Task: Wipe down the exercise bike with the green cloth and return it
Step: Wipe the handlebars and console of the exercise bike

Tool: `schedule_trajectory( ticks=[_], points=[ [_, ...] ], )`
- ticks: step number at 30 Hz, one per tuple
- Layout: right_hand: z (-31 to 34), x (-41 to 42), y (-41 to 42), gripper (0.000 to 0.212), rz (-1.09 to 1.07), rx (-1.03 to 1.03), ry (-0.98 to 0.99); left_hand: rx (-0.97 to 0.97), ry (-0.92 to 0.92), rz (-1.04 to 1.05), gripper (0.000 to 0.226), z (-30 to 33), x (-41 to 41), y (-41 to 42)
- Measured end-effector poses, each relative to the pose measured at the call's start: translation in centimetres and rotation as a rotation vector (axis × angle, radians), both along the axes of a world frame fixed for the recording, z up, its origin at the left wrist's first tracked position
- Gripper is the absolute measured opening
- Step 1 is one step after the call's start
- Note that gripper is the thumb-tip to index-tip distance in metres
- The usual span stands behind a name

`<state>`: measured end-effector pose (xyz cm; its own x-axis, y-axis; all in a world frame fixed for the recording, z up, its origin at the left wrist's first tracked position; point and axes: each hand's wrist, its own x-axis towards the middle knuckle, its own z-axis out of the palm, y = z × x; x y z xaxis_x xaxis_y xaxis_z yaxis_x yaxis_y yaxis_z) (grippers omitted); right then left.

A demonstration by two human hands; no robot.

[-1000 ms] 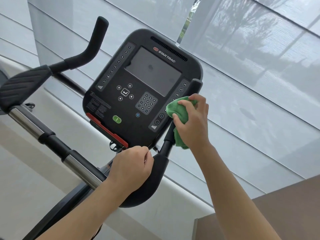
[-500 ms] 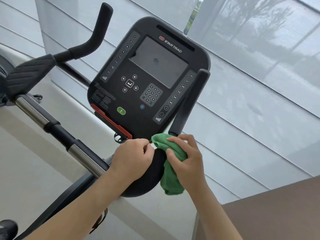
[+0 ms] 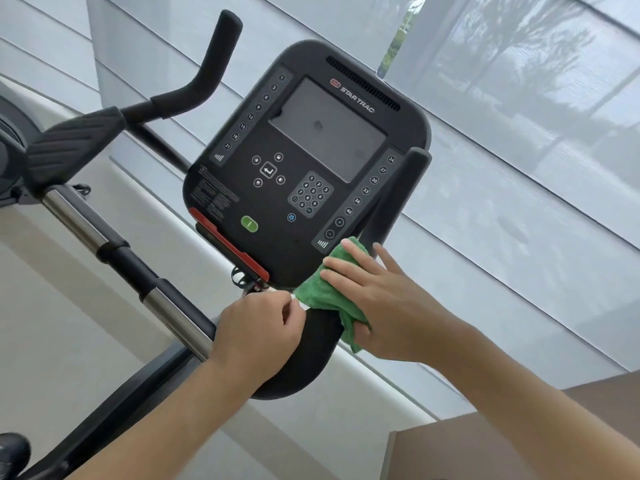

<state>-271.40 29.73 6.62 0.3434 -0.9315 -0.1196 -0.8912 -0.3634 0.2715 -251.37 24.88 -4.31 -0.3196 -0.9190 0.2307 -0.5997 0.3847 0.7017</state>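
I see my right hand (image 3: 388,306) pressing the green cloth (image 3: 327,296) on the curved black handlebar (image 3: 311,358) in the lower middle of the frame, just below the lower right corner of the console (image 3: 308,161). The fingers (image 3: 343,263) lie nearly straight and spread over the top of the cloth, while the thumb goes under its lower edge, so the cloth is pinched around the bar. My left hand (image 3: 256,337) is just beside the cloth on the same bar, with its fingers curled around the bar to steady it, as far as I can judge; it does not hold the cloth.

About the progress, I think the task is in the middle. The wiping is now on the bend of this bar, in the centre of the frame. I cannot tell from the surfaces which parts are already clean. The console screen shows a dark smudge, so probably it is not wiped yet. The other handlebar (image 3: 194,88) at the upper left, the ribbed pad (image 3: 72,143) and the chrome tube (image 3: 83,233) at the left look untouched, but I cannot be sure. The return of the cloth is not done, and its place is not in view.
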Motion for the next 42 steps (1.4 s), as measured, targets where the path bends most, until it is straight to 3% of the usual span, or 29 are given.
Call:
schedule_trajectory(
  ticks=[4, 5, 8, 13, 17, 24, 27, 29, 32, 35, 38, 42],
  points=[
    [1.3, -1.0, -3.1, 0.080, 0.251, 0.157, 0.334, -0.013, -0.024, -0.019, 0.038, -0.1, -0.1, -0.2],
    [1.0, -0.8, -3.9, 0.073, 0.289, 0.189, 0.384, -0.001, -0.031, -0.034, 0.037, 0.1, -0.2, -0.3],
    [0.2, 0.8, -6.4, 0.031, 0.328, 0.302, 0.414, 0.016, -0.038, -0.055, 0.036, 0.2, -0.4, -0.4],
    [0.8, 1.8, -8.9, 0.027, 0.311, 0.414, 0.472, 0.025, -0.010, -0.065, 0.037, 0.0, -0.5, -0.7],
    [0.1, 0.7, -7.9, 0.023, 0.362, 0.329, 0.414, 0.043, 0.002, -0.053, 0.038, -0.1, -0.5, -0.6],
    [-5.1, -2.7, -2.9, 0.032, 0.335, -0.269, -0.031, -0.007, -0.009, -0.055, 0.041, -0.1, -0.3, -0.3],
    [-6.6, -2.8, -1.9, 0.033, 0.288, -0.363, -0.110, 0.011, -0.007, -0.073, 0.040, -0.1, -0.3, -0.4],
    [-5.2, -3.2, -2.7, 0.031, 0.345, -0.283, -0.076, 0.024, -0.003, -0.084, 0.040, 0.1, -0.3, -0.4],
    [-1.1, -3.4, -5.6, 0.040, 0.395, -0.003, 0.139, 0.054, -0.003, -0.079, 0.041, 0.3, -0.3, -0.3],
    [1.1, -2.4, -7.0, 0.043, 0.386, 0.126, 0.300, 0.095, 0.005, -0.065, 0.042, 0.4, -0.4, -0.2],
    [2.1, -2.3, -6.8, 0.046, 0.400, 0.128, 0.354, 0.148, 0.010, -0.094, 0.043, 0.4, 0.1, -0.5],
    [4.7, -4.2, -6.8, 0.043, 0.418, -0.052, 0.451, 0.220, 0.024, -0.135, 0.045, 0.4, 0.6, -1.4]
  ],
)
